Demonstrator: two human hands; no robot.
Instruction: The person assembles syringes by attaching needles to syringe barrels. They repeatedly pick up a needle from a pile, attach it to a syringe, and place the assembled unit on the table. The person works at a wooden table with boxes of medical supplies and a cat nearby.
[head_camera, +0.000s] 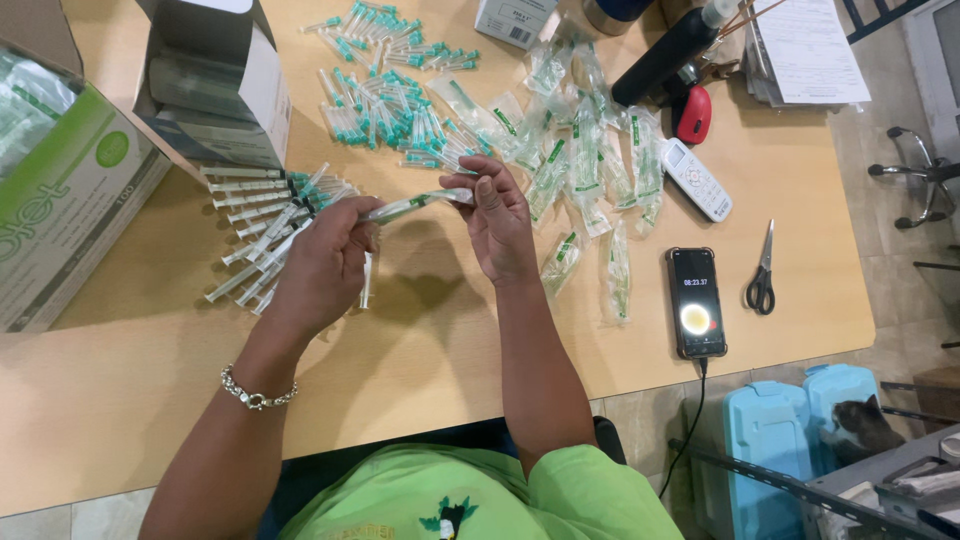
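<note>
Two hands work over a light wooden bench (420, 350). The left hand (325, 262) and the right hand (500, 225) hold one thin clear packet (415, 204) between them, up above the bench. The fingers of the left hand are closed on the packet's left end, and a bare syringe (367, 280) sticks down out of that fist too. The fingers of the right hand pinch the packet's right end.

Just left of the left hand lies a row of unwrapped syringes (255, 230), side by side, partly hidden by that hand. Behind them stands an open grey box (215, 85), and at the far left edge sits a big green and white box (70, 195). Past the hands is a heap of small green-capped needles (385, 100). To the right of the right hand lie many empty clear wrappers (585, 175), some very close to the wrist.

Further right are a white remote (697, 180), a phone (695, 302) with a cable, and black-handled scissors (762, 275). A red and black tool (690, 110) and papers (805, 50) sit at the far edge. Off the bench, a cat (860, 425) lies by a blue case (790, 430)
</note>
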